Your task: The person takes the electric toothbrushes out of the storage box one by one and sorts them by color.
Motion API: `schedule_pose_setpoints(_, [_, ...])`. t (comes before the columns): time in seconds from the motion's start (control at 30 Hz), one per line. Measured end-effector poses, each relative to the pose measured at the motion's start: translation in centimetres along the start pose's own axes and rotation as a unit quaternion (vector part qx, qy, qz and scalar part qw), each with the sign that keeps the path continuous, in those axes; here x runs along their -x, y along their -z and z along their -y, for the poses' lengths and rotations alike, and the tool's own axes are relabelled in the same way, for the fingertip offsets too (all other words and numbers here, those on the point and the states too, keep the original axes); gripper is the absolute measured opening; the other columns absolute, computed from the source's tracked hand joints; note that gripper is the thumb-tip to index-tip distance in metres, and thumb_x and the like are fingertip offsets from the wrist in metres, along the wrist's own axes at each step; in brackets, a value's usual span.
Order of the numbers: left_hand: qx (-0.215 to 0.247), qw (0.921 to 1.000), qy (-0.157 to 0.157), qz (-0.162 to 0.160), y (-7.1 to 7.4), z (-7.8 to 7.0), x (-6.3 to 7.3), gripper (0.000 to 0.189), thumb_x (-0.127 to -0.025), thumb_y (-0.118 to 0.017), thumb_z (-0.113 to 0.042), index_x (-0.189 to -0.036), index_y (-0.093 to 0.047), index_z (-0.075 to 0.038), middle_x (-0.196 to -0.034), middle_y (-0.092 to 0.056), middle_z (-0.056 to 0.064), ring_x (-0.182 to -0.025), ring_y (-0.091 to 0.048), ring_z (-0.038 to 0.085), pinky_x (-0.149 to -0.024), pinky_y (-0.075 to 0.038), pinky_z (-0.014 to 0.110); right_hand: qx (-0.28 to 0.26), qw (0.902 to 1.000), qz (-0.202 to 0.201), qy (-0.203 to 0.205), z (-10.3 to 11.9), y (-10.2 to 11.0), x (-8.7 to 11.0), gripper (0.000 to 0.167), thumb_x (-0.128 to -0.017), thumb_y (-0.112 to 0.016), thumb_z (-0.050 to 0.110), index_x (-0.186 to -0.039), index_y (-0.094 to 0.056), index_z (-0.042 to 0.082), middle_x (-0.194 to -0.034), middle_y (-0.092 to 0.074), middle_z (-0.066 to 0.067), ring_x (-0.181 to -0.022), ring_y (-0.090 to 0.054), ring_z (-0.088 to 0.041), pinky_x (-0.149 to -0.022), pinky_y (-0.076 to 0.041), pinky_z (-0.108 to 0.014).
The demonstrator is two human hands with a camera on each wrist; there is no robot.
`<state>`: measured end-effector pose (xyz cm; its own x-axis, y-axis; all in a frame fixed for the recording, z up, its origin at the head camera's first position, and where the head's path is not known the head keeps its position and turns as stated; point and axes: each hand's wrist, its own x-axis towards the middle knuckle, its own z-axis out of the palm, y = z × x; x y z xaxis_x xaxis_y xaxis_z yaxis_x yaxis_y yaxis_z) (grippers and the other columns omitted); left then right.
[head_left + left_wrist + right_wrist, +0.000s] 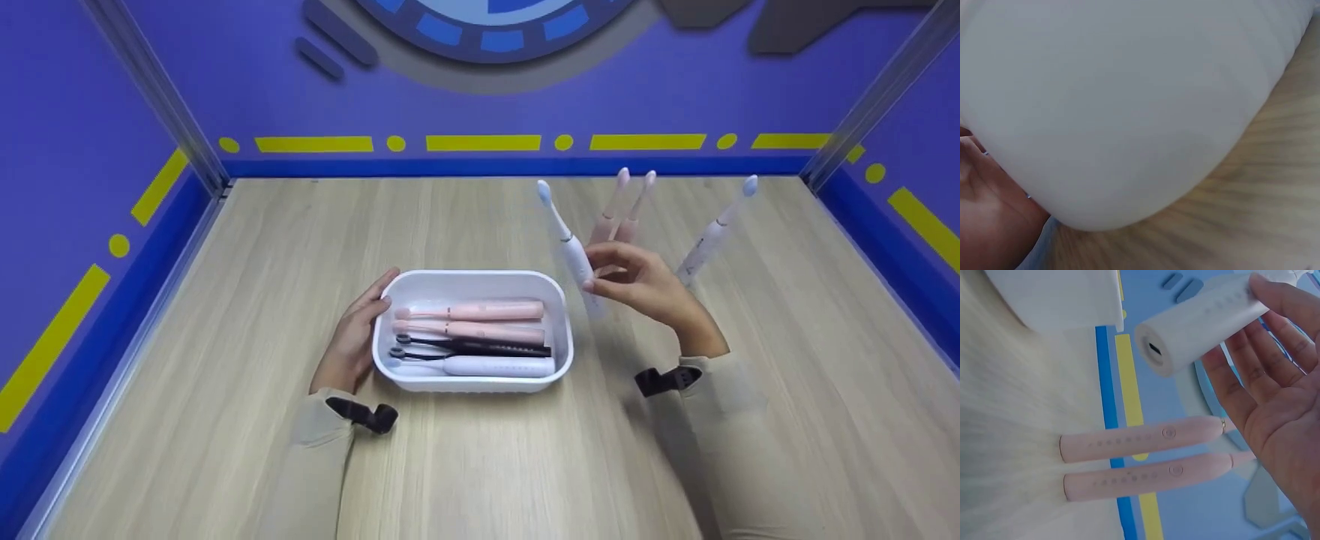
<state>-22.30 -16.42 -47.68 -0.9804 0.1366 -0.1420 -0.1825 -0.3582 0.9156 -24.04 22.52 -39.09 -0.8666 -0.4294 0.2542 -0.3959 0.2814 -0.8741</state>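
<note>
My right hand (637, 289) pinches a white electric toothbrush (576, 255) by its handle, with the pale blue brush head pointing up. In the right wrist view its base (1154, 349) shows a small dark slot. The toothbrush tilts beside the right end of a white plastic bin (472, 385). Against the bin's left end rests my left hand (352, 337), fingers extended along the outside near the rim. Inside the bin lie two pink toothbrushes (495, 310), two black toothbrushes (495, 347) and a white toothbrush (499, 366), all with heads to the left.
Behind my right hand two pink toothbrushes (1140, 439) stand upright on the wooden table (225, 375). Another white toothbrush (705, 244) with a blue head stands to the right. Blue-purple panels (465, 112) enclose the table at the back and sides.
</note>
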Motion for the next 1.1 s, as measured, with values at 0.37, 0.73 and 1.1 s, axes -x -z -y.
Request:
schedule_pose_setpoints(0.37, [0.004, 1.0000, -0.003, 0.006, 0.1, 0.1, 0.1, 0.050, -0.101, -0.032, -0.008, -0.151, -0.031, -0.011, -0.161, -0.021, 0.001, -0.147, -0.020, 0.017, -0.121, -0.016, 0.032, -0.007, 0.9996, -0.028, 0.005, -0.9, 1.1, 0.8, 0.036, -0.082, -0.070, -0.004, -0.116, -0.060, -0.007, -0.107, -0.065, 0.008, -0.098, -0.064, -0.010, -0.084, -0.055, -0.020])
schedule_pose_setpoints(0.73, [0.001, 0.9999, -0.008, 0.012, 0.1, 0.1, 0.1, 0.050, -0.101, -0.032, -0.008, -0.151, -0.030, -0.010, -0.161, -0.020, 0.002, -0.147, -0.020, 0.018, -0.121, -0.016, 0.034, -0.026, 0.9976, -0.062, 0.019, -1.7, 2.3, 1.6, 0.042, -0.080, -0.069, -0.010, -0.121, -0.057, -0.009, -0.108, -0.066, 0.004, -0.100, -0.063, -0.010, -0.086, -0.055, -0.021])
schedule_pose_setpoints(1.1, [0.001, 1.0000, -0.006, 0.008, 0.0, 0.1, 0.0, 0.050, -0.101, -0.032, -0.008, -0.151, -0.030, -0.010, -0.161, -0.020, 0.002, -0.147, -0.020, 0.018, -0.121, -0.016, 0.034, -0.032, 0.9950, -0.094, -0.006, -2.5, 3.8, 2.7, 0.045, -0.081, -0.070, -0.007, -0.124, -0.056, -0.007, -0.109, -0.067, 0.006, -0.102, -0.063, -0.008, -0.086, -0.054, -0.019])
